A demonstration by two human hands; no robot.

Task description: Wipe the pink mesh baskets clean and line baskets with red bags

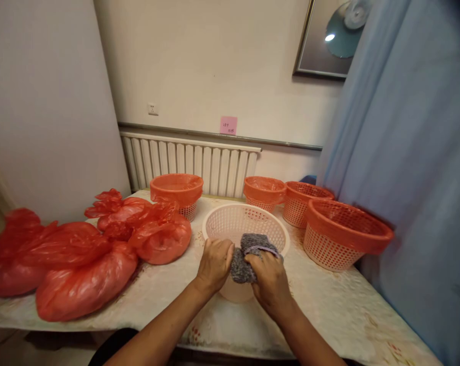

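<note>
A white plastic basket (pixel 249 211) with a perforated wall stands in front of me on the table. My left hand (pixel 216 262) is closed at the near-left side of its rim, with the fingers partly hidden. In my right hand (pixel 270 274) is a bunched grey knitted cloth (pixel 258 243) with a pale purple edge. The hand presses the cloth over the basket's near rim, beside my left hand, and part of it hangs down the outside wall.
Several tied red plastic bags (pixel 88 279) lie on the left of the table. Baskets lined with red bags stand behind: one basket (pixel 176 188) at back left, three on the right, the nearest basket (pixel 333 246) large. A blue curtain (pixel 417 152) hangs at right; a radiator (pixel 192 157) lines the wall.
</note>
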